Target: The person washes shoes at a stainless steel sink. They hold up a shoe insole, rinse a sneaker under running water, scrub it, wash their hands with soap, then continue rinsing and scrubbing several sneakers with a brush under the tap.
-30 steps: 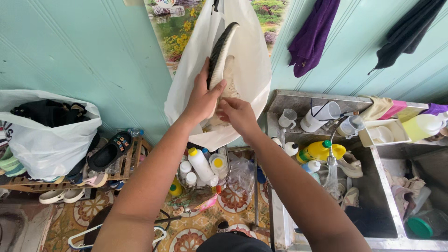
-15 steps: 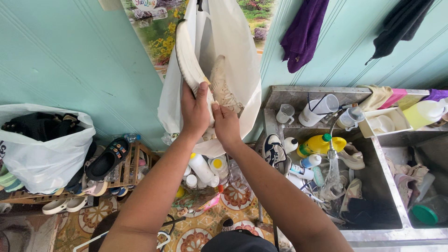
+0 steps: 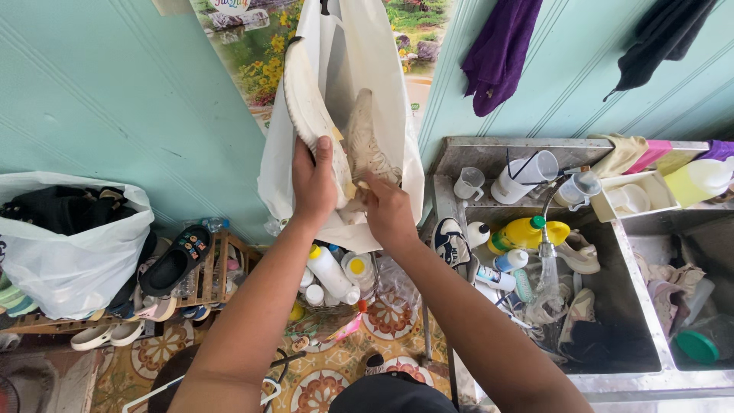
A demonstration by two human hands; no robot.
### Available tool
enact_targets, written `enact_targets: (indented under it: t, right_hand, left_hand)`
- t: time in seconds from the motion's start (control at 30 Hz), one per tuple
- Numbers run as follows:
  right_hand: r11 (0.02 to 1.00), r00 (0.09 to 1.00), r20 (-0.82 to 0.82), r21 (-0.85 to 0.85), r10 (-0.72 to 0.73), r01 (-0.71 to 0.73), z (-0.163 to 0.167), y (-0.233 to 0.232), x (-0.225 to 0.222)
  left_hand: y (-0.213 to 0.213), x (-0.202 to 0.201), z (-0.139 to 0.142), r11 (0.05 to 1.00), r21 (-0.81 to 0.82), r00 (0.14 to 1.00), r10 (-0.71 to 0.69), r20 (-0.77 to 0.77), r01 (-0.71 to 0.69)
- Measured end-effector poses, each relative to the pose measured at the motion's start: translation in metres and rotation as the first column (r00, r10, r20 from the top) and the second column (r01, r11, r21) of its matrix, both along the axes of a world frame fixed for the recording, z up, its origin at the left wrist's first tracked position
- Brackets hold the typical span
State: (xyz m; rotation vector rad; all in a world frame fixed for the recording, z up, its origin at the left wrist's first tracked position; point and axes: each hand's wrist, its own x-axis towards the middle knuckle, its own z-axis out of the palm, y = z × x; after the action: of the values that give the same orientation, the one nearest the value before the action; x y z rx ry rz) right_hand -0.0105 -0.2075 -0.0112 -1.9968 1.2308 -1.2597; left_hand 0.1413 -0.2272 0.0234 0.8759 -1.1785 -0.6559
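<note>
Shoes fill the far left: a white plastic bag (image 3: pixel 69 252) bulging with dark things sits on a wooden rack (image 3: pixel 206 283) of sandals. Above, on the pale green wall, hangs a poster (image 3: pixel 252 53) of yellow flowers and greenery. A white cloth bag (image 3: pixel 382 46) hangs in front of it, and the left hand (image 3: pixel 315 183) holds its grip closed round the heel of a white shoe (image 3: pixel 306 107), sole outward, half inside that bag. The right hand (image 3: pixel 388 210) pinches the bag's lower edge just beside a second, beige shoe (image 3: pixel 367 141) standing toe-up within. Below the hands, white bottles (image 3: pixel 332 271) with yellow caps stand in a basket. Further right, a purple towel (image 3: pixel 501 53) hangs above a steel sink (image 3: pixel 634 306) holding a yellow bottle (image 3: pixel 524 233), cups and sneakers.
</note>
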Motion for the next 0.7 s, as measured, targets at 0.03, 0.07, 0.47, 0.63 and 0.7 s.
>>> enact_targets:
  t: [0.03,0.07,0.47,0.63,0.7]
  right_hand:
    - [0.998,0.998,-0.041,-0.049,-0.036,0.034,0.003,0.001,-0.004]
    - [0.999,0.994,-0.105,-0.040,-0.032,0.028,0.006,0.002,-0.006]
    - [0.736,0.934,0.357,0.638,-0.022,-0.227,0.024,-0.002,0.017]
    - [0.998,0.997,-0.081,0.060,0.016,-0.012,0.012,0.008,0.016]
    - [0.997,0.993,-0.110,-0.054,0.044,-0.050,0.009,0.013,0.013]
  left_hand:
    - [0.000,0.003,-0.003,0.999,0.010,0.997,-0.047,-0.061,0.048]
    - [0.001,0.006,-0.006,0.995,0.015,0.988,-0.095,-0.120,0.097]
    - [0.011,-0.007,-0.030,0.973,-0.149,0.967,-0.200,-0.156,0.178]
    - [0.024,-0.019,-0.032,0.966,-0.253,0.986,0.096,0.139,-0.059]
    - [0.022,-0.017,-0.034,0.957,-0.276,0.976,0.141,0.164,-0.092]
